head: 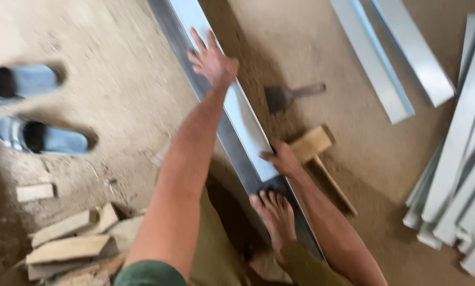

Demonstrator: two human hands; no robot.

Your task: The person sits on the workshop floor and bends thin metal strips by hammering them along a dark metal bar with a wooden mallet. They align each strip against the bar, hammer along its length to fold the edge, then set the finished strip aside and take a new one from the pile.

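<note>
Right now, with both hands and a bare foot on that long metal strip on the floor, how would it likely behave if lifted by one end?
The metal strip looks thin and very long, so it would probably sag and wobble. Its folded edge likely adds some stiffness. The smooth shiny face under the left hand and right hand looks slippery, perhaps sharp-edged.

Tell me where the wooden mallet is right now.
In the head view, the wooden mallet lies on the dirt floor just right of the long metal strip, beside the right hand and below the dark flat-bladed tool.

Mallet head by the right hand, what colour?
Pale tan wood; the mallet shows in the head view, beside the right hand.
</note>
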